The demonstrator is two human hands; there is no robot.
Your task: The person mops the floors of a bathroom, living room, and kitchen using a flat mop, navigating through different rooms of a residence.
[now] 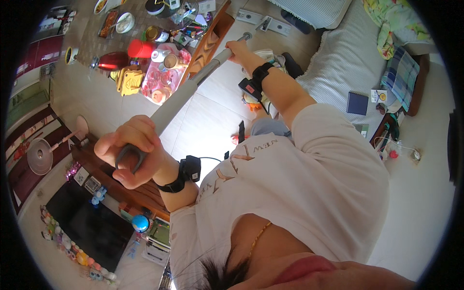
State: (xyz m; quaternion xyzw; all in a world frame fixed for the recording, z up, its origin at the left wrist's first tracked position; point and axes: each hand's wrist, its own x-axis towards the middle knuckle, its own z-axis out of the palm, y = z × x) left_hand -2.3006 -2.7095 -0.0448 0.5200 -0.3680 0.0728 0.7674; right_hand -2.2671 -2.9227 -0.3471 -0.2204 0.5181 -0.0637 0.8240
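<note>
A flat mop with a telescopic pole point(210, 67) runs diagonally across the view. My left hand point(136, 146) is wrapped around the thick grey grip near its top end, where a dark grey hanging loop point(130, 157) sticks out by my thumb. Farther down, my right hand point(240, 52) grips the thinner metal section. Beyond it, the mop's pale flat head point(263, 22) rests on the tiled floor point(203, 112), with a hinge at its middle. Both wrists wear black straps with small box-like devices. The mop's underside is hidden.
A cluttered table point(222, 27) with bowls, jars and a pink tray point(152, 81) of cups stands along the pole's left side. A sofa point(319, 69) with a white cover is on the right. Dark slippers point(295, 21) lie near the mop head. A fan point(40, 156) and TV point(90, 221) are left.
</note>
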